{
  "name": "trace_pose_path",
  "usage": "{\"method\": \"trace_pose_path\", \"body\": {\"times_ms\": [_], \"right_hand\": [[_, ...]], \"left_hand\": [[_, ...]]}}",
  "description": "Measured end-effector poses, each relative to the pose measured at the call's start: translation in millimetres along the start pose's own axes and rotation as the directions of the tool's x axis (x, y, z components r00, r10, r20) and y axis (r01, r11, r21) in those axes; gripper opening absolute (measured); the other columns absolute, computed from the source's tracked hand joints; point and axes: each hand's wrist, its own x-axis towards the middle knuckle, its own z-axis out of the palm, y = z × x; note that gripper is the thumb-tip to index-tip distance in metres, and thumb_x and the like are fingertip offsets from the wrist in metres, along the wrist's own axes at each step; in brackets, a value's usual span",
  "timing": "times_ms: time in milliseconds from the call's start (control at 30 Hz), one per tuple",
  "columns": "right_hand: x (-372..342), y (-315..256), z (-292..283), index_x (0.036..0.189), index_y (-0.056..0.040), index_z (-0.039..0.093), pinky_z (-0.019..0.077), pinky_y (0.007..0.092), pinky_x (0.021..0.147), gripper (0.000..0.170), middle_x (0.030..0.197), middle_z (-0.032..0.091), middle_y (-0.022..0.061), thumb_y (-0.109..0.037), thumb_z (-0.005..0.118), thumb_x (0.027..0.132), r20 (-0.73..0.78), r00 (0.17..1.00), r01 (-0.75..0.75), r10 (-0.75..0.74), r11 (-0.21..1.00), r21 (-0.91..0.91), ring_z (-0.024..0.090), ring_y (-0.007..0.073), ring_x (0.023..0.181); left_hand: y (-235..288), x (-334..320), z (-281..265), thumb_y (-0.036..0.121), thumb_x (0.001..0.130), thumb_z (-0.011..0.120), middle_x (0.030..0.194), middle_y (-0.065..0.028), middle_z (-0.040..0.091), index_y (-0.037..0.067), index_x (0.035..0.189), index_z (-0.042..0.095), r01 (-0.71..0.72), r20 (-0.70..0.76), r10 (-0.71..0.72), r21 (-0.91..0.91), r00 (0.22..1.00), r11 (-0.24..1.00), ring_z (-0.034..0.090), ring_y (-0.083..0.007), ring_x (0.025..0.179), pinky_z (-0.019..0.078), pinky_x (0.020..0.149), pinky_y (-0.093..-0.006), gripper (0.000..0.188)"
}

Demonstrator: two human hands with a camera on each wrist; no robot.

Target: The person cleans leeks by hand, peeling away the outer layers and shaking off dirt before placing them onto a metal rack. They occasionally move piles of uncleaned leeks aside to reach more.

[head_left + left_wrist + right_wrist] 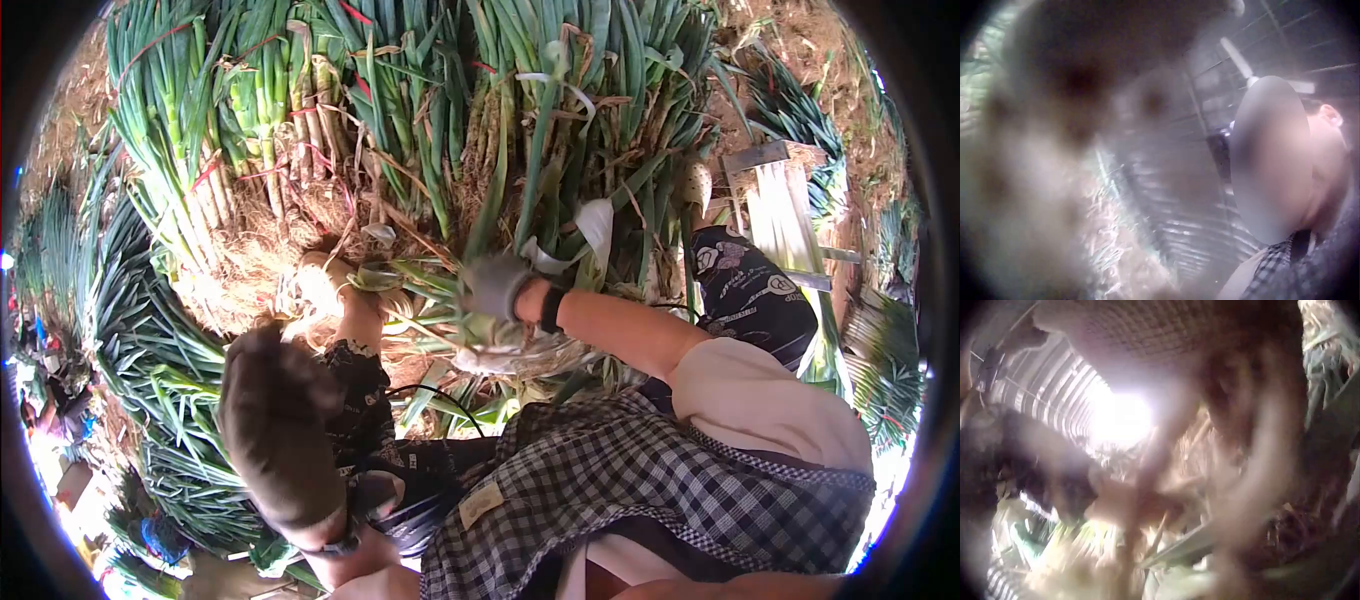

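My right hand [495, 288], in a grey glove and blurred, is at the base of the standing green onions [420, 130]. A long green leaf [540, 150] rises just above it and a blurred leaf [487, 220] overlaps its top. In the right wrist view the textured glove [1147, 331] fills the top, above pale onion stalks [1104, 534]; I cannot tell whether its fingers grip any. My left hand [280, 425], in a dark brown glove, is raised at the lower left, with nothing visible in it. It appears only as a blur in the left wrist view.
More green onions [170, 400] lie along the left side. A wooden stool [780, 200] stands at the right. My patterned trouser legs [750, 290] and bare foot [330, 285] flank loose stalks and a pale bundle [520, 355]. Red ties [205, 172] bind the standing bunches.
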Motion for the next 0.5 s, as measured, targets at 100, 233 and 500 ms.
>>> {"method": "trace_pose_path", "body": {"times_ms": [100, 233, 500], "right_hand": [[39, -7, -15, 0.083, -0.0020, 0.060, 0.0483, 0.0391, 0.060, 0.031, 0.074, 0.062, 0.0146, -0.033, 0.058, 0.087, -0.651, 0.735, 0.253, 0.189, 0.815, 0.522, 0.061, 0.0307, 0.065], [119, 6, 0, 0.093, 0.0004, 0.061, 0.0472, 0.0378, 0.068, 0.037, 0.083, 0.061, 0.0155, -0.035, 0.061, 0.084, 0.046, 0.880, -0.235, 0.473, 0.349, 0.907, 0.060, 0.0316, 0.076], [152, 3, 15, 0.116, 0.0049, 0.054, 0.0394, 0.0346, 0.090, 0.072, 0.119, 0.057, 0.0210, -0.055, 0.063, 0.078, 0.197, 0.745, -0.257, 0.638, 0.001, 0.966, 0.055, 0.0268, 0.106]], "left_hand": [[-14, 38, -7, 0.014, 0.089, 0.051, 0.102, -0.0131, 0.060, -0.003, 0.115, 0.053, -0.042, 0.334, -0.060, 0.290, 0.941, 0.956, 0.061, -0.0201, 0.090, 0.0492, 0.074, -0.0274, 0.031], [-57, 140, -16, 0.027, 0.089, 0.053, 0.116, -0.0153, 0.056, -0.002, 0.123, 0.048, 0.101, 0.371, -0.372, 0.579, 0.851, 0.809, 0.051, -0.0248, 0.113, 0.0411, 0.091, -0.0353, 0.045], [-337, 355, -59, 0.043, 0.086, 0.045, 0.100, -0.0276, 0.062, 0.002, 0.108, 0.060, -0.460, 0.477, -0.342, 0.877, 0.810, 0.135, 0.059, -0.0410, 0.097, 0.0461, 0.083, -0.0432, 0.049]]}}
